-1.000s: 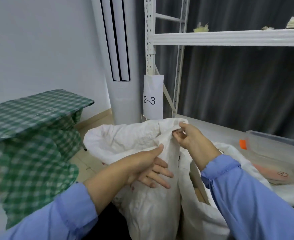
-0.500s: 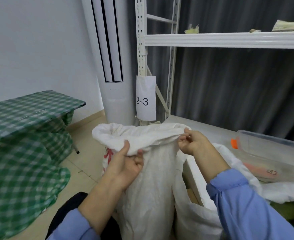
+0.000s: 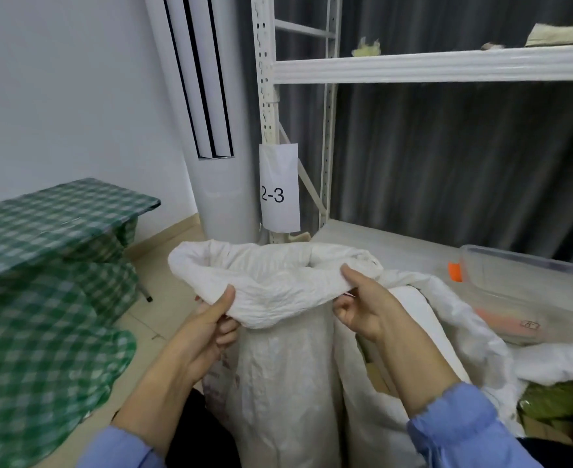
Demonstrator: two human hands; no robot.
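Observation:
A tall white woven sack (image 3: 288, 373) stands upright in front of me, its mouth open and its rim rolled outward into a thick cuff. My left hand (image 3: 210, 327) grips the near rim at the left, thumb on top of the fold. My right hand (image 3: 363, 307) pinches the near rim at the right. A second white sack (image 3: 447, 319) leans against the first on the right; its inside is mostly hidden.
A green checked cloth covers a low table (image 3: 52, 221) at the left. A white tower air conditioner (image 3: 217, 163) and a white shelf frame (image 3: 413, 67) labelled 2-3 stand behind. A clear plastic box (image 3: 528, 292) sits on the lower shelf board at right.
My left hand went from lying flat on the sack's side to gripping its rim. Both hands have spread apart, and the sack's mouth has opened wider with the rim folded down.

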